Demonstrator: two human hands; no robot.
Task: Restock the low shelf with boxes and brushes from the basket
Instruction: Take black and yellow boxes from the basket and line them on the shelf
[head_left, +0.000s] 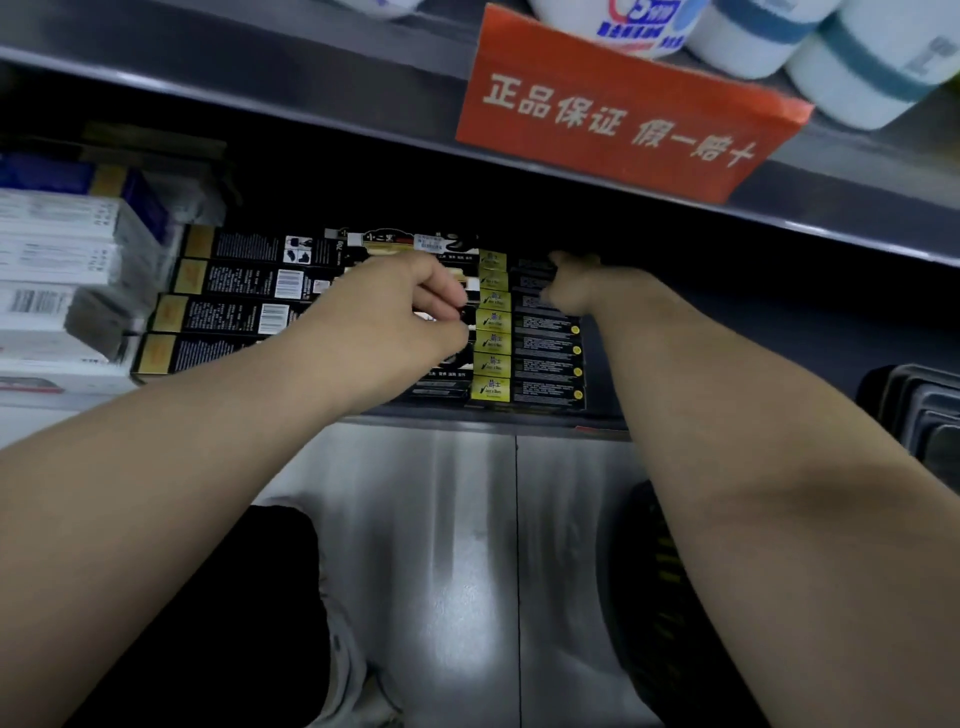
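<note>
Both my arms reach into the low shelf (498, 415). My left hand (395, 317) has its fingers curled on the black boxes in the middle stack (447, 384). My right hand (576, 286) reaches deeper and grips the far end of the black-and-yellow boxes (524, 358) lying in a row. More black boxes with gold ends (223, 312) lie to the left. The dark basket (649, 597) shows at the lower right, mostly hidden behind my right forearm.
White boxes (57, 270) are stacked at the far left of the shelf. An upper shelf edge (311, 114) carries a red sign (618, 119) and white rolls (857, 57). Stacked dark trays (919, 415) sit at the right. A metal panel (467, 545) and my shoe (348, 675) are below.
</note>
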